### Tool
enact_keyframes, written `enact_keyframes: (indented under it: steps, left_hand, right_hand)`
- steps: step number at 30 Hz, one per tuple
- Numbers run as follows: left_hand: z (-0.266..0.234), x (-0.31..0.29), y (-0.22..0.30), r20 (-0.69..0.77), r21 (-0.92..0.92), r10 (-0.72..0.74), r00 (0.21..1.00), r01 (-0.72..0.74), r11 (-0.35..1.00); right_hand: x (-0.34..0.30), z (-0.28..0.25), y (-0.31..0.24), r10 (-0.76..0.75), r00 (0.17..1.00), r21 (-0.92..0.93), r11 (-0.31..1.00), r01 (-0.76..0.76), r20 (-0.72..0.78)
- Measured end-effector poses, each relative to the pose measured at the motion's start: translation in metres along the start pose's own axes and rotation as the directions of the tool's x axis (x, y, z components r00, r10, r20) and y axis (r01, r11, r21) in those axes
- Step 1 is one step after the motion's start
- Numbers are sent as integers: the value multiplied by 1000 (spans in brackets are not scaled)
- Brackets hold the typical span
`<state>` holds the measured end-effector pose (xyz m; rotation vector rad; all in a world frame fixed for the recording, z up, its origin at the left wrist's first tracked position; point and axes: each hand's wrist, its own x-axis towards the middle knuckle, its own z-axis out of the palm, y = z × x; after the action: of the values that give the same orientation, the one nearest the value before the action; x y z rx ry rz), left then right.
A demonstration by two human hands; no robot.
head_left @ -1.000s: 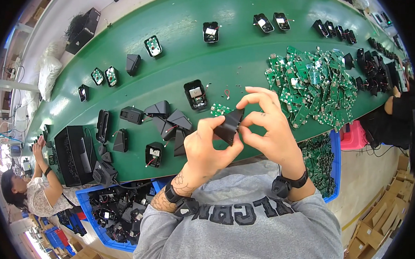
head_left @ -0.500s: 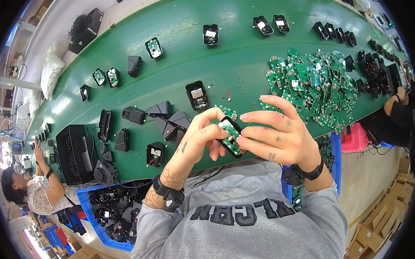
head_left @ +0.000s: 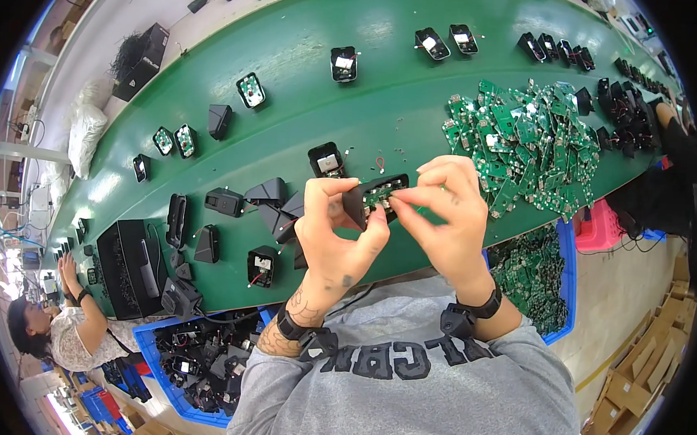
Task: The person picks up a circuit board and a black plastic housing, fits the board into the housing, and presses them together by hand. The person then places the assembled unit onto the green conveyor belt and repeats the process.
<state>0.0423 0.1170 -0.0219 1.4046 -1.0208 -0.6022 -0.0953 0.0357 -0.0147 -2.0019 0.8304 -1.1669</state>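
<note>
A black plastic housing [head_left: 354,203] is tilted in front of me above the green table. My left hand [head_left: 334,236] is closed round it, with the thumb along its lower edge. A green circuit board [head_left: 378,193] shows in the open side of the housing; its seating cannot be made out. Thumb and fingertips of my right hand [head_left: 451,218] pinch at the board's right end. Just beyond my left hand stands another open black housing [head_left: 325,159] with a white part inside. A small red wire loop [head_left: 380,164] lies past the held housing.
A heap of green circuit boards [head_left: 523,139] covers the table at right. Black housings [head_left: 262,266] are scattered at left and along the back. Blue bins [head_left: 570,297] with boards and black parts [head_left: 202,367] flank me. A co-worker [head_left: 79,322] sits at far left.
The held housing has turned so its dark side wall shows on the left. My right hand has come down from spread fingers to a pinch at the board.
</note>
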Motion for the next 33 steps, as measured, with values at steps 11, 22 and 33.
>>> enact_keyframes:
  steps: [11, 22, 33]
  left_hand:
    - [-17, 17, -8, 324, -292, -471, 820, 561, 775]
    - [-35, 64, 5, 364, -108, -421, 831, 487, 867]
    - [-119, 224, -105, 112, 701, -168, 979, 42, 712]
  right_hand:
    - [23, -19, 0, -500, 731, -27, 817, 576, 463]
    - [38, -58, 66, 97, 995, -255, 962, -99, -21]
    - [61, -23, 137, 19, 999, -761, 648, 23, 46]
